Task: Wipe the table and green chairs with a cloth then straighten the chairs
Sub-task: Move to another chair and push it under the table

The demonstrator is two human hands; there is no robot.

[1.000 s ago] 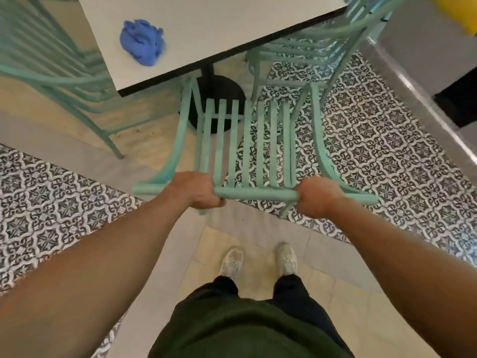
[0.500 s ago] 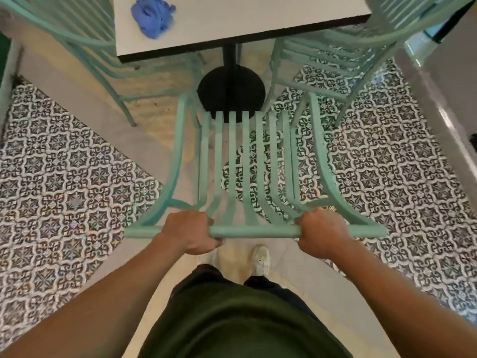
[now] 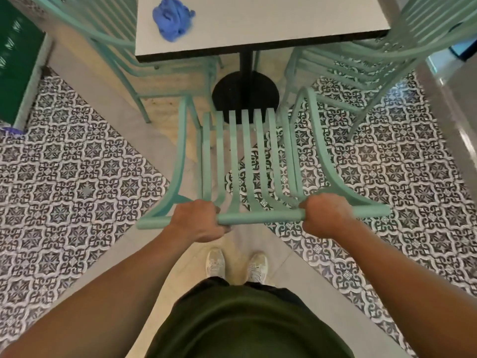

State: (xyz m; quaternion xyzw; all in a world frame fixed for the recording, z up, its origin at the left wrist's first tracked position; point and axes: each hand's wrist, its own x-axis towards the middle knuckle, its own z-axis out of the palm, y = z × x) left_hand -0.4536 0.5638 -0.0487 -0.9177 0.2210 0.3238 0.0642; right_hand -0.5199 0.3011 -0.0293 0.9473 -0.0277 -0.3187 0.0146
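A: Where are the hands right now?

B: Both are on the top rail [image 3: 260,218] of the green chair [image 3: 247,161]. The left hand [image 3: 197,220] wraps it toward the left end and the right hand [image 3: 326,215] wraps it toward the right end, fingers curled closed around the bar on each side.

A: And the rail's long axis?

B: It runs from 9 o'clock to 3 o'clock across the view, right in front of the person's body. The seat slats run the other way, from the rail off toward 12 o'clock.

A: So where does the chair need to go?

B: Toward 12 o'clock, I'd say. The table [image 3: 284,24] sits there, with its black pedestal base [image 3: 245,93] just past the front ends of the slats. The seat looks roughly lined up with the base, perhaps turned a touch to the left.

A: Which hand is nearer the table?

B: Neither clearly; they sit level on the rail, so an even push from both should keep the chair square.

A: Anything to either side?

B: Another green chair at 10 o'clock [image 3: 121,47] and one at 2 o'clock [image 3: 361,63], both flanking the table. The right one's legs come near the held chair's right arm.

A: And the cloth?

B: The blue cloth [image 3: 173,18] lies bunched on the tabletop at about 11 o'clock, well apart from both hands.
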